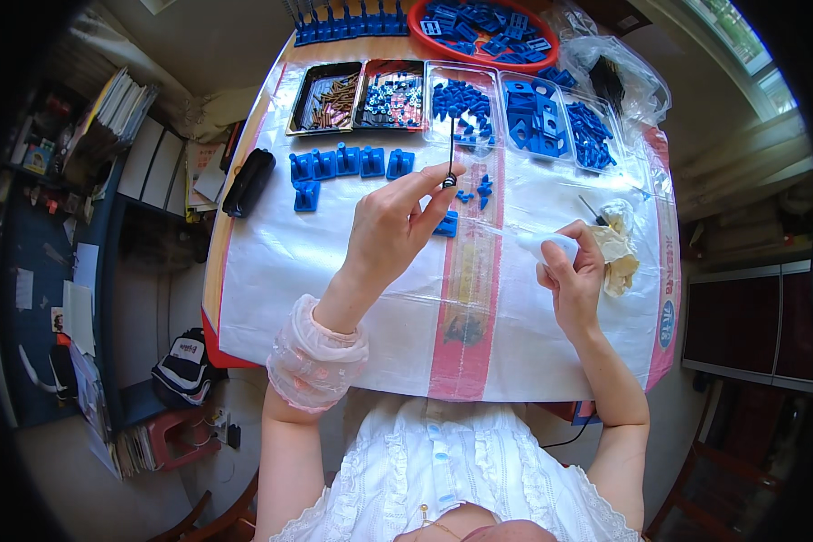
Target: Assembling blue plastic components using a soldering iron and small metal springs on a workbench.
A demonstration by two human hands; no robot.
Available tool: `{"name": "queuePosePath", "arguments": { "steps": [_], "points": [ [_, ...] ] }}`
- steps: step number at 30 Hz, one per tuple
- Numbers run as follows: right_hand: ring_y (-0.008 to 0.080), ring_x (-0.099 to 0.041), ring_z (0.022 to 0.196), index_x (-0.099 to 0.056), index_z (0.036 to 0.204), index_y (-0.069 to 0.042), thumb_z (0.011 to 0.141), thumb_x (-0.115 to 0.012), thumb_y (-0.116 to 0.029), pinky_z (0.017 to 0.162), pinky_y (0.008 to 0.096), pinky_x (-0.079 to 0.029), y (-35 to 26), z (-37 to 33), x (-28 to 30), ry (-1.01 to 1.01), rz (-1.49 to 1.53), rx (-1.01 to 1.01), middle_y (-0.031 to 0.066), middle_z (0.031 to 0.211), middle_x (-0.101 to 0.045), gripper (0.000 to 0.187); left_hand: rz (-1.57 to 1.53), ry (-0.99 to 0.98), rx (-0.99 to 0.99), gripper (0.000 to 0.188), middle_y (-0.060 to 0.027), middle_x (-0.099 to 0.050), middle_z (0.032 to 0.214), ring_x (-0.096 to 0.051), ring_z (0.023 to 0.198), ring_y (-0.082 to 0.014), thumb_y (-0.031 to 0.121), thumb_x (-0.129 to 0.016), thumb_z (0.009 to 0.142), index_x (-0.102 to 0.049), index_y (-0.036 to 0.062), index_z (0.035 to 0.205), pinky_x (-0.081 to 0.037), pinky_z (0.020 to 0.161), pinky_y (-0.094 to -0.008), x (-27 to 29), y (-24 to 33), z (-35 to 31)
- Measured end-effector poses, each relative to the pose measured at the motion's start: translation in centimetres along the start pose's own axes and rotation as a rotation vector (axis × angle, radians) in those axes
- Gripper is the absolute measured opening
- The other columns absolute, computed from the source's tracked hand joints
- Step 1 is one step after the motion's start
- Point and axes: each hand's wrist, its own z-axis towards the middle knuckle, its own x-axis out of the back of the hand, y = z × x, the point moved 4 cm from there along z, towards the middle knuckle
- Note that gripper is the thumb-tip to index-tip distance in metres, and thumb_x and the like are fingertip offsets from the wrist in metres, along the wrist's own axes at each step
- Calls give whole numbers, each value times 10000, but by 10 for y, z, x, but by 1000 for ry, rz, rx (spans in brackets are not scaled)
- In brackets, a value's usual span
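Note:
My left hand (396, 221) is raised over the middle of the table, its thumb and fingers pinched on a thin black rod (452, 149). The rod stands upright, with a dark coil at the fingertips and what looks like a small blue piece at its top. My right hand (573, 271) is closed round a small whitish, translucent squeeze bottle (546, 246), its narrow tip pointing left. Just beyond my left hand's fingers lies a blue base (446, 224), with several loose small blue pieces (484, 191) near it. More blue bases with upright knobs (348, 162) stand left of that hand.
Trays of brown screws (332, 104), small mixed parts (393, 95) and blue pieces (537, 117) line the far side. Behind them are a red basin (551, 56) and a row of blue bases with rods (352, 27). A screwdriver (592, 210) and crumpled paper (617, 257) lie right; a black case (248, 182), left.

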Motion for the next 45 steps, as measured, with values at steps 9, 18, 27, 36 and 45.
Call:
{"name": "queuePosePath", "arguments": {
  "steps": [9,18,27,36,45],
  "points": [
    [8,-375,509,-523,908,-85,947,-694,-83,450,218,-267,-1,0,0,-2,14,7,-54,640,-502,175,-4,4,-1,211,-39,-684,782,-509,528,-70,114,-657,987,-712,78,1188,-375,470,-222,0,3,1],
    [12,-379,509,-522,909,-85,947,-699,-100,450,218,-268,-1,0,0,-11,5,11,-50,653,-512,182,-8,-2,3,213,-45,-701,798,-522,536,-66,112,-656,987,-711,79,1190,-388,476,-217,1,2,1],
    [13,-392,515,-521,910,-83,946,-700,-101,455,217,-277,0,1,1,-9,18,6,-47,658,-513,183,4,-1,0,212,-56,-725,836,-538,538,-76,110,-658,983,-710,78,1186,-411,485,-226,1,2,1],
    [13,-396,522,-516,913,-83,943,-700,-97,455,214,-276,1,1,1,-12,22,0,-44,680,-523,187,5,-5,1,211,-59,-727,837,-547,540,-77,107,-658,982,-710,76,1184,-415,482,-227,1,3,1],
    [15,-393,524,-517,903,-83,940,-701,-98,459,213,-274,1,2,-1,-4,13,-21,-44,682,-520,188,29,-11,5,217,-61,-725,829,-552,542,-80,104,-659,980,-709,77,1189,-422,487,-226,1,2,0]
  ]
}}
